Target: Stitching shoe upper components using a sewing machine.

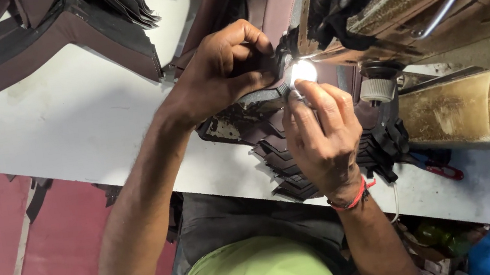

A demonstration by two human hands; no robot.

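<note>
Left hand: we see the left hand [228, 69] curled almost closed, fingertips pinching the dark brown leather piece [252, 101] just left of the sewing machine's lamp [303, 72].
Right hand: our right hand [322, 132] sits just below the lamp, fingers narrowed and pressed on the same piece; a red thread band [352, 199] circles the wrist.
Leather piece: it lies under both hands, right at the lamp, atop a fanned stack of cut pieces [281, 164].
Table: the white table [60, 113] spreads left of the lamp.
</note>
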